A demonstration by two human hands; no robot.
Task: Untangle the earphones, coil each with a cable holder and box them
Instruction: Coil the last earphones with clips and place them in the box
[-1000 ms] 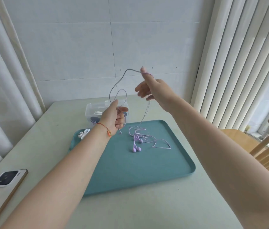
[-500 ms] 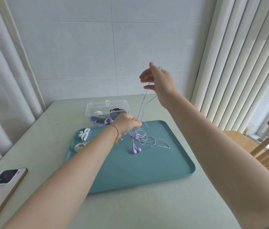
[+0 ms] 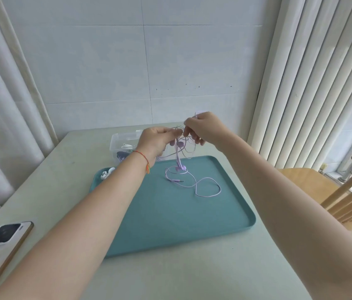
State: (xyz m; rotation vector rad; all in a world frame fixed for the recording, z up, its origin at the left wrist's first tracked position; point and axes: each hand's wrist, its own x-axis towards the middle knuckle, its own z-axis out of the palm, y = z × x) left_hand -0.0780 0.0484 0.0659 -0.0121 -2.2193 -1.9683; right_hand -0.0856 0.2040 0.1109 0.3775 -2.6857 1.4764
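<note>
Both hands, left (image 3: 156, 139) and right (image 3: 205, 128), have met, apparently pinching the purple earphones (image 3: 179, 165).

Home setting, likely dining corner. Pale green surface (image 3: 192, 278) pushed against white tiled wall (image 3: 127, 61). Light pleated curtains (image 3: 313, 72) on both sides, window sill at right edge. Wooden spindle-back chair (image 3: 348, 191) beside surface. Smartphone (image 3: 6, 237) lying near left edge. Teal tray (image 3: 170, 224) and small clear plastic box (image 3: 125, 141) on surface.

Box (image 3: 125, 141) behind tray (image 3: 192, 215)
</note>
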